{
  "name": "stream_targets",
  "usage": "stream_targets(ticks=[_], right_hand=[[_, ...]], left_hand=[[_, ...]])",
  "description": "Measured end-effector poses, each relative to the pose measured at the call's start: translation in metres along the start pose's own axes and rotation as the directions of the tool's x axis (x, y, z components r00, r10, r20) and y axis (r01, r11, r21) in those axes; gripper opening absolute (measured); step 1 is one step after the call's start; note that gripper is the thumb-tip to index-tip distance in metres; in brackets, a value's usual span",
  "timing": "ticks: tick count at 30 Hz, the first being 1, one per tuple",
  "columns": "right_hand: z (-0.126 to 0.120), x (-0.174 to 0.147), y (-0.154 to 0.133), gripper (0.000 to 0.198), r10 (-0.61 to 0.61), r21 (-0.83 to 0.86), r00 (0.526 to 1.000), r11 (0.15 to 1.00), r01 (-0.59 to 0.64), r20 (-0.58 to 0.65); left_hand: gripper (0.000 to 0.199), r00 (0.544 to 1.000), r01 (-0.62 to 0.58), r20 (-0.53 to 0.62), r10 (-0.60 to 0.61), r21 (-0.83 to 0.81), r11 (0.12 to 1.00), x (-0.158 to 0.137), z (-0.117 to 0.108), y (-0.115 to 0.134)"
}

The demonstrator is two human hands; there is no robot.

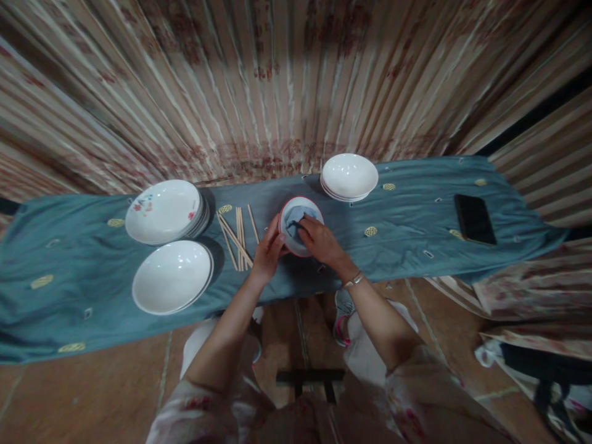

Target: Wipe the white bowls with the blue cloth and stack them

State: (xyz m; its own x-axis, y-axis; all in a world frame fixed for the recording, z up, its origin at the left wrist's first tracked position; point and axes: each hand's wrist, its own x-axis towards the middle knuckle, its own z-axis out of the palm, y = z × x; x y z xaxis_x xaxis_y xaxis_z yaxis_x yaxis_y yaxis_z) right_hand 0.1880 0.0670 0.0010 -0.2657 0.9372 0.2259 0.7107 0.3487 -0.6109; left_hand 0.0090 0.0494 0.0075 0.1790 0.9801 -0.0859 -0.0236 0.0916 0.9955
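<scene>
A white bowl (318, 213) with a red rim is held above the cloth-covered table, tilted so its inside faces me. My left hand (269, 250) grips its left edge, thumb over the rim. Inside the bowl, my right hand (319, 239) presses a bluish-grey cloth (296, 216) against the inner surface, its fingers bunched on it. Just left of the bowl lie several loose wooden chopsticks (239, 237), some crossing each other. A stack of small white bowls (350, 177) stands behind and to the right.
On the left are a stack of floral plates (164, 213) and stacked larger white bowls (171, 277). A black phone or tablet (475, 219) lies at the right end of the teal tablecloth (407, 231). Pleated curtains (296, 92) hang behind the table.
</scene>
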Motion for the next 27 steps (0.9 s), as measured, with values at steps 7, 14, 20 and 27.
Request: stream_targets(ticks=[7, 14, 20, 27], right_hand=[[-0.001, 0.002, 0.001, 0.033, -0.067, 0.239, 0.998, 0.969, 0.062, 0.015], [0.000, 0.002, -0.001, 0.038, -0.066, 0.434, 0.995, 0.900, 0.030, 0.070], [-0.004, 0.003, -0.004, 0.032, -0.079, 0.504, 0.990, 0.864, 0.011, 0.114], [-0.016, 0.001, -0.008, 0.029, -0.053, 0.449, 0.977, 0.892, -0.046, 0.206]], left_hand=[[0.069, 1.000, 0.018, -0.010, -0.019, -0.068, 0.998, 0.000, 0.001, 0.001], [0.064, 1.000, 0.005, -0.020, -0.008, -0.143, 0.990, -0.001, 0.002, 0.001], [0.061, 1.000, -0.004, -0.012, 0.003, -0.140, 0.990, -0.001, 0.002, 0.003], [0.064, 1.000, -0.010, -0.012, 0.009, -0.072, 0.997, 0.001, 0.001, 0.000]])
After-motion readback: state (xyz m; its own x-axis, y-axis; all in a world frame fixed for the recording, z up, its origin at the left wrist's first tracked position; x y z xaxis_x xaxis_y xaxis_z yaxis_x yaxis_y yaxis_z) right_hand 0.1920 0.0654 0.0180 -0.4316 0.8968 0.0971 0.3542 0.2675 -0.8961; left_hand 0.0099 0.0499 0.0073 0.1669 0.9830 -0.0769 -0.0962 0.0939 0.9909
